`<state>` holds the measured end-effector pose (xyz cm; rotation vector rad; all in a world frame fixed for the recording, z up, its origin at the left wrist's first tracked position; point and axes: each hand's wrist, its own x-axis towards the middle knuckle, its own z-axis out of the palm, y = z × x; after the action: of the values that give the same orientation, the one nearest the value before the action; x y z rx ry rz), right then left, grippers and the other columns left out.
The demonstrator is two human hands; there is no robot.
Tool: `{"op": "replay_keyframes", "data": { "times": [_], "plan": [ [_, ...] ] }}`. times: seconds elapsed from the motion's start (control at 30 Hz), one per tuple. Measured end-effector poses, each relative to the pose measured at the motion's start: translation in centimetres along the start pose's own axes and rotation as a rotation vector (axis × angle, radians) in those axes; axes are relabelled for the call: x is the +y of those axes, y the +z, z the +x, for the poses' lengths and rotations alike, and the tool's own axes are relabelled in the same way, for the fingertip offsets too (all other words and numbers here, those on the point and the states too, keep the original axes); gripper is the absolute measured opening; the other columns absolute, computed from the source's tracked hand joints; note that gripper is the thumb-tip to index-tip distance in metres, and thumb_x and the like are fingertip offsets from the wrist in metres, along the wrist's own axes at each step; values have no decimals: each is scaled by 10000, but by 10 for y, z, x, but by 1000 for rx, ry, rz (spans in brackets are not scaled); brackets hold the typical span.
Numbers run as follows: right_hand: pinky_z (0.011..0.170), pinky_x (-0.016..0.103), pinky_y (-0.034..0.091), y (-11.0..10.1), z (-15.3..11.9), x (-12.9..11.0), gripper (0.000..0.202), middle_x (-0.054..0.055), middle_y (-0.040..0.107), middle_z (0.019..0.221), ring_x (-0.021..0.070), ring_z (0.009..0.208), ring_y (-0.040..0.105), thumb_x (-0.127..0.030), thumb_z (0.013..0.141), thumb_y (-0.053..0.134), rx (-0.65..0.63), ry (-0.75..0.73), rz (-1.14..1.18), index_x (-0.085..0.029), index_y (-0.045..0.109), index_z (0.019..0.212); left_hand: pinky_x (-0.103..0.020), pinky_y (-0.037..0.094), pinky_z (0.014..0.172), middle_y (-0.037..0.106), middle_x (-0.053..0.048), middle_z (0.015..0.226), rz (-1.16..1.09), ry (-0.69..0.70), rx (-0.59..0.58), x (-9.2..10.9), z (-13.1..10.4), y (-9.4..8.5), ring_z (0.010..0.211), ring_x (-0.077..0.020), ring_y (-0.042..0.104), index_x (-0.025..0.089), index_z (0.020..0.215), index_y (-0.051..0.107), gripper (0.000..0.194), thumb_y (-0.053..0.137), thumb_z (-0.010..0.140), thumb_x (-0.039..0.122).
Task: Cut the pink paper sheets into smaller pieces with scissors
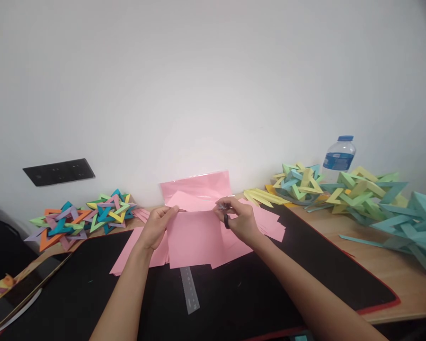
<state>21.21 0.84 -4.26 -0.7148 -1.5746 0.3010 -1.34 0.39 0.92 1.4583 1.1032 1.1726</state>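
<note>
My left hand (158, 226) pinches the upper left corner of a pink paper sheet (196, 241), thumb on top. The sheet is held up facing me. At its upper right corner my right hand (242, 220) is closed on small scissors (226, 221); a black handle loop shows below the fingers, and the blades are mostly hidden. More pink sheets (137, 251) lie in a stack to the left, with others (270, 220) fanned out on the right. A clear ruler (190, 293) sticks out beneath the held sheet.
A black mat (255, 293) with a red edge covers the wooden table (408, 293). Colourful folded-paper stars (66, 222) sit at left, green and blue ones (365, 192) at right. A water bottle (339, 155), a phone (24, 286) and a pink paper pack (213, 182) are around.
</note>
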Motion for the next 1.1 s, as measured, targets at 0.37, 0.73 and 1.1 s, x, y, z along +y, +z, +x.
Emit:
{"op": "replay_keyframes", "data": {
  "times": [0.37, 0.73, 1.1],
  "plan": [
    [688, 298, 586, 3, 0, -1, 165, 28, 643, 785, 123, 678, 612, -240, 779, 561, -47, -24, 31, -200, 572, 939, -233, 369, 560, 564, -2, 645, 310, 114, 35, -7, 0, 7, 647, -142, 509, 147, 588, 630, 245, 753, 620, 356],
    [609, 280, 548, -1, 3, -3, 139, 11, 623, 744, 127, 621, 626, -211, 744, 581, -14, 56, 61, -198, 531, 874, -235, 390, 552, 564, -3, 647, 334, 136, 14, 5, -6, 2, 641, -144, 527, 152, 535, 583, 275, 726, 638, 364],
    [609, 294, 513, -15, 12, -3, 234, 21, 628, 733, 158, 707, 603, -240, 680, 675, 56, 229, 234, -191, 553, 874, -218, 412, 517, 633, -14, 677, 291, 147, 107, 15, -9, -14, 612, -134, 553, 149, 601, 641, 234, 742, 635, 357]
  ]
}}
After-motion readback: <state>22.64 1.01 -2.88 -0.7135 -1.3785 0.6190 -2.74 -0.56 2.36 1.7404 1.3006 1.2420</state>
